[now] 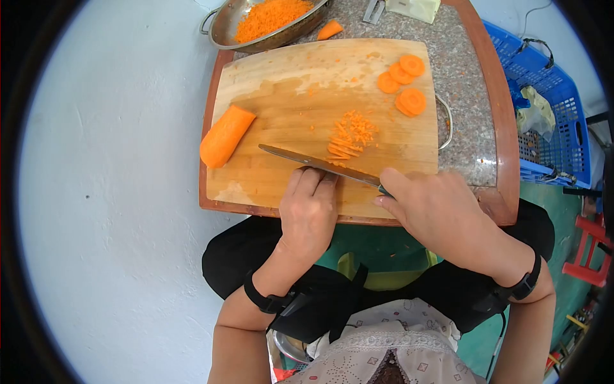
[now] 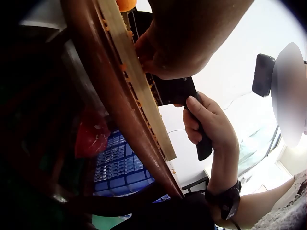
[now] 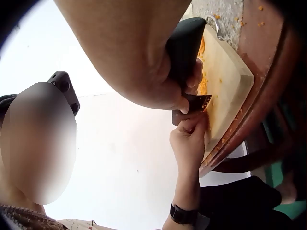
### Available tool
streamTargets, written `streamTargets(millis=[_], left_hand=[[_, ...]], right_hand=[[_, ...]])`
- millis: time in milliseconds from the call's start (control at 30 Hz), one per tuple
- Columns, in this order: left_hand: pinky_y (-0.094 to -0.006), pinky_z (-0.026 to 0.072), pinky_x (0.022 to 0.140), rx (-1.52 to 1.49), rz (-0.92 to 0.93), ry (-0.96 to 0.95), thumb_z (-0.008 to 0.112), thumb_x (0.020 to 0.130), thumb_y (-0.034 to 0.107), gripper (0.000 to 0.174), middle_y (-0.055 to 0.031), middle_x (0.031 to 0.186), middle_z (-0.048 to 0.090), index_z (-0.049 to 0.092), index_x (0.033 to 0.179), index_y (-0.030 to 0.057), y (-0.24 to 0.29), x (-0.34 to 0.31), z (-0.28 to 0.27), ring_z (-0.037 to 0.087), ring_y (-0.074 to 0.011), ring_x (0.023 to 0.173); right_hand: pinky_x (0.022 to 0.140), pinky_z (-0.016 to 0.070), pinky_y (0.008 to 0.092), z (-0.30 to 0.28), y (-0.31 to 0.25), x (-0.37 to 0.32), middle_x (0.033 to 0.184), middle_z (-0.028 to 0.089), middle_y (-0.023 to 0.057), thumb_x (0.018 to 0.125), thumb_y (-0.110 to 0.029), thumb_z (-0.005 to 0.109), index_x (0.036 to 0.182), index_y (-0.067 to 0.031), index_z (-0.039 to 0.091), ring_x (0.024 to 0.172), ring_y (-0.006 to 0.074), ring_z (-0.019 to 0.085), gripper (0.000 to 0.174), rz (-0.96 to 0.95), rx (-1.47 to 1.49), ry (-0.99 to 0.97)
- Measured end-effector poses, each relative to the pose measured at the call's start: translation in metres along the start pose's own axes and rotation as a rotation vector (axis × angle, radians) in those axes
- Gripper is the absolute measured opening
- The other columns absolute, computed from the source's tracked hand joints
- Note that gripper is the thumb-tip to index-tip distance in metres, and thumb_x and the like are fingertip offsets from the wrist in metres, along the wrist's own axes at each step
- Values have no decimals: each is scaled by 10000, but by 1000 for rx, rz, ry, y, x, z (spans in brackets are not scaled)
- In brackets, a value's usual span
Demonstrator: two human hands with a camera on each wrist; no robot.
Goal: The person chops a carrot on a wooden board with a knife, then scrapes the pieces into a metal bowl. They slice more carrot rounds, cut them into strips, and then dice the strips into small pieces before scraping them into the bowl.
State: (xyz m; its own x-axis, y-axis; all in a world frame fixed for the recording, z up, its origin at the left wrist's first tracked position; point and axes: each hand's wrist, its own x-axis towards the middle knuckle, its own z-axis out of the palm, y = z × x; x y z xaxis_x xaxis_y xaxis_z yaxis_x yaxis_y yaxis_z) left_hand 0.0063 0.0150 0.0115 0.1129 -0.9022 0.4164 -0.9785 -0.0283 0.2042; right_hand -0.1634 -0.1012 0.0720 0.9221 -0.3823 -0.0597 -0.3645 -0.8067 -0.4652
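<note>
My right hand [image 1: 441, 205] grips the black handle [image 2: 204, 139] of a broad-bladed kitchen knife [image 1: 307, 160], its blade standing on the wooden cutting board [image 1: 275, 83]. Close behind the blade, my left hand [image 1: 310, 205] rests on the board with bent fingers, knuckles right at the steel. The left fingertips are hidden, and I cannot tell what lies under them. Thin carrot strips [image 1: 342, 148] and fine diced carrot [image 1: 359, 125] lie just beyond the blade. A large peeled carrot piece [image 1: 225, 137] sits at the board's left edge; round carrot slices [image 1: 410, 101] lie at its upper right.
Beyond the board stands a metal pan [image 1: 224, 29] of finely chopped carrot [image 1: 272, 18], with a carrot end [image 1: 330, 29] beside it. A metal handle [image 1: 446, 121] juts from the board's right side. A blue plastic basket [image 1: 566, 137] stands right of the wood-edged table [image 1: 505, 128].
</note>
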Motion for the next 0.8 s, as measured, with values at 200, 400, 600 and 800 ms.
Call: streamTargets(millis=[200, 400, 600, 800], left_hand=[[-364, 508, 712, 19, 10, -12, 622, 632, -44, 230, -152, 843, 594, 668, 858, -55, 0, 1, -2, 585, -310, 818], [-402, 504, 682, -24, -33, 8, 625, 639, -88, 130, -152, 797, 598, 660, 753, -37, 2, 3, -2, 589, -337, 786], [-361, 505, 698, 4, -19, -11, 634, 622, -38, 224, -149, 832, 585, 669, 844, -47, 0, 0, -2, 584, -312, 810], [-372, 490, 677, -21, -41, -3, 638, 687, -58, 197, -142, 798, 587, 677, 879, -39, 1, 2, 0, 574, -319, 765]], right_hand=[[501, 432, 429, -4, -5, -6, 611, 567, 125, 900, -205, 592, 859, -59, 456, 584, 337, 587, 204, 46, 13, -31], [509, 448, 434, -3, -7, -7, 618, 566, 133, 887, -191, 599, 866, -53, 450, 582, 342, 588, 205, 69, 9, -55], [508, 462, 435, 5, -8, 0, 609, 556, 144, 904, -199, 568, 864, -50, 446, 570, 335, 596, 197, 38, 38, -25], [548, 512, 419, 14, 3, 15, 658, 614, 178, 920, -201, 537, 866, -26, 501, 649, 338, 651, 186, 90, 107, 40]])
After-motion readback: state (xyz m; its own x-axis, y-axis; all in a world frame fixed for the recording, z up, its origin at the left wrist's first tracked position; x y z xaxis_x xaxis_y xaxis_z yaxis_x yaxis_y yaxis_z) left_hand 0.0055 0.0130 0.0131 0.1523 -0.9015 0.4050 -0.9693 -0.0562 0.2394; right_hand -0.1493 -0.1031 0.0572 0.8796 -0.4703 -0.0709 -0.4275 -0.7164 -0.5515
